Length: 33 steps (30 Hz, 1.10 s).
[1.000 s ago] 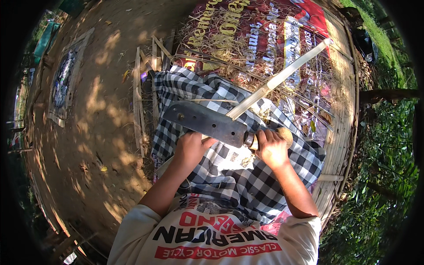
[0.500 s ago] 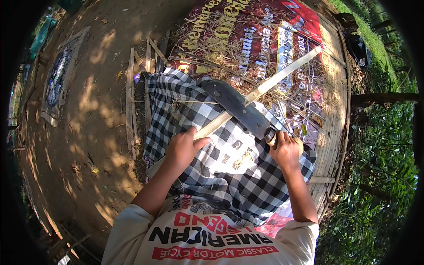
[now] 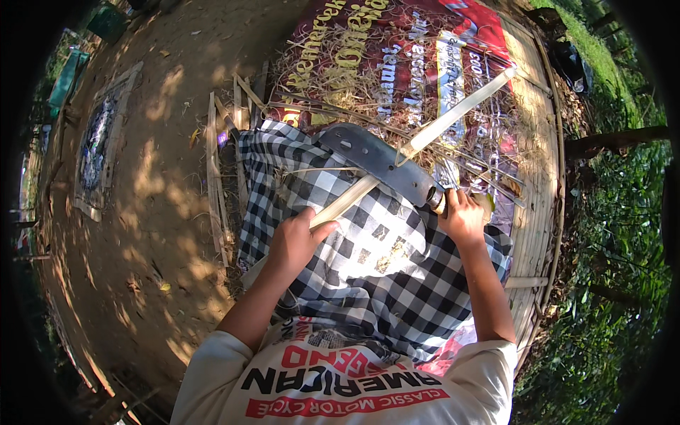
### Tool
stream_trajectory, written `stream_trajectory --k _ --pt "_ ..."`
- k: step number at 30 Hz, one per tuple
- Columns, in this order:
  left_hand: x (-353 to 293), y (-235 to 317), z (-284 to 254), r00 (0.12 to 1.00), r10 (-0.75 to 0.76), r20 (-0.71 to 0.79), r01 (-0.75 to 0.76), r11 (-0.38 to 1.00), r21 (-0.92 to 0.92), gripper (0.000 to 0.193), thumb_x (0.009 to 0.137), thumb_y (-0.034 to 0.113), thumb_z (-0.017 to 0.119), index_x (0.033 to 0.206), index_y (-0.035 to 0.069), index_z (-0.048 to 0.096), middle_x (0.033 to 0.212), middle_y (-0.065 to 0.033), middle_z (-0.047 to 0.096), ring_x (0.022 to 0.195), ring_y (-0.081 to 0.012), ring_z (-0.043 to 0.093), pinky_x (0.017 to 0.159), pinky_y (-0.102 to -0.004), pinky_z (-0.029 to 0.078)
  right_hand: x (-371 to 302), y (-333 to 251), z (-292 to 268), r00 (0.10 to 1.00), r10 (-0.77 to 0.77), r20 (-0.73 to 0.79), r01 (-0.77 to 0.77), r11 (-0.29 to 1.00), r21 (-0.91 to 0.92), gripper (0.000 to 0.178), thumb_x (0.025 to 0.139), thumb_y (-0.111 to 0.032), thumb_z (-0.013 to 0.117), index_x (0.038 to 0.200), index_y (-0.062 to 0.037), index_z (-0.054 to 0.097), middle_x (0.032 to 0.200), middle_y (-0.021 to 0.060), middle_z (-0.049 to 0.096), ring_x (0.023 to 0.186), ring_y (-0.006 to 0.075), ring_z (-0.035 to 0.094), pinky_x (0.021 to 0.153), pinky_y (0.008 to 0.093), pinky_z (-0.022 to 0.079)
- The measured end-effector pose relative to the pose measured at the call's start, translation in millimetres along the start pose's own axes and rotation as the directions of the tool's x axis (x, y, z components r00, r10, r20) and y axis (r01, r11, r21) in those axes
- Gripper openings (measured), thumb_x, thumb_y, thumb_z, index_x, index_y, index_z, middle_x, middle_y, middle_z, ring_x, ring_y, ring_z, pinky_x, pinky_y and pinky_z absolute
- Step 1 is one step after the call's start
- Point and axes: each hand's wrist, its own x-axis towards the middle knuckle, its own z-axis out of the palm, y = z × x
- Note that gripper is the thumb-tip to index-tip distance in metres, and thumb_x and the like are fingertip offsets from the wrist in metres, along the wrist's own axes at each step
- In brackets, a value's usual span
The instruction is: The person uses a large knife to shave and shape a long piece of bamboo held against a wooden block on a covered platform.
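Pale wooden strip [image 3: 460, 110]: slants from lower left to upper right, near part above the lap, far end over the bench [image 3: 533, 212]; cannot tell whether that end rests on anything. Left hand [image 3: 294, 237] closed on the near end, thumb along it, presumably to steady the strip. Broad dark blade [image 3: 375, 161] lies across the strip's middle, hiding that stretch. Right hand [image 3: 464, 218] wrapped round its handle, fingers narrow on it; the sideways hold probably gives control over the blade's angle. Thin curl [image 3: 402, 157] stands at the blade's far side. Checked cloth [image 3: 404, 297] spread over the lap, likely a guard against scraps and edge. Beyond it, shavings [image 3: 347, 71] litter a red printed banner [image 3: 489, 35], which seems to serve as the bench's cover. Loose slats [image 3: 214, 177] lie left of the cloth.
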Motion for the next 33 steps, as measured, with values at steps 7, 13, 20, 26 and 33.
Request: stream_trajectory --k 7,13,20,26,33 --pt "0.0 -7.1 8.0 1.0 0.012 -0.014 -0.012 1.0 -0.023 0.041 0.083 0.036 0.072 0.085 -0.003 0.058 0.063 -0.0216 0.061 0.06 -0.0381 0.063 0.055 -0.0428 0.049 -7.4 -57.2 -13.8 0.978 0.011 0.208 -0.038 0.991 0.125 0.033 0.071 -0.015 0.068 0.098 -0.0041 0.053 0.079 0.0099 0.06 0.07 0.0275 0.064 0.062 0.037 0.052" --pt "0.4 -11.1 0.5 1.0 0.023 0.02 -0.02 0.992 -0.122 0.043 0.084 0.038 0.07 0.078 -0.003 0.056 0.06 -0.021 0.059 0.057 -0.0383 0.061 0.052 -0.0429 0.047 -5.3 6.8 -4.0 1.0 -0.008 0.017 0.008 1.0 -0.028 0.019 0.072 -0.011 0.064 0.085 -0.0056 0.052 0.071 0.0086 0.056 0.063 0.025 0.063 0.055 0.0357 0.052" --pt "6.7 0.1 1.9 0.999 0.034 0.011 -0.034 0.999 -0.039 0.039 0.084 0.032 0.071 0.081 -0.004 0.057 0.062 -0.0212 0.058 0.054 -0.0361 0.057 0.053 -0.0407 0.045 -9.1 -52.9 -14.4 0.99 -0.051 0.134 0.036 0.993 0.112 0.01 0.079 -0.011 0.059 0.085 -0.0055 0.052 0.072 0.0079 0.057 0.063 0.024 0.063 0.056 0.0347 0.05" --pt "-5.1 -15.7 -0.1 0.999 0.039 -0.015 -0.04 0.993 -0.107 0.039 0.084 0.034 0.071 0.082 -0.004 0.06 0.065 -0.0223 0.059 0.059 -0.0382 0.06 0.055 -0.0416 0.046 8.1 -31.4 -6.8 0.998 -0.056 0.015 0.056 0.998 0.008 0.01 0.078 -0.01 0.061 0.083 -0.0065 0.053 0.07 0.0065 0.055 0.063 0.0226 0.061 0.058 0.0346 0.051" --pt "12.0 4.8 0.2 1.0 -0.001 0.03 0.002 0.999 -0.033 0.047 0.084 0.041 0.069 0.076 -0.004 0.059 0.061 -0.0219 0.058 0.057 -0.0378 0.06 0.054 -0.0429 0.045 -1.2 -39.9 -20.9 0.97 0.118 0.214 -0.101 0.991 -0.089 0.018 0.079 -0.017 0.063 0.087 -0.006 0.051 0.075 0.0103 0.059 0.068 0.0275 0.065 0.062 0.037 0.053"
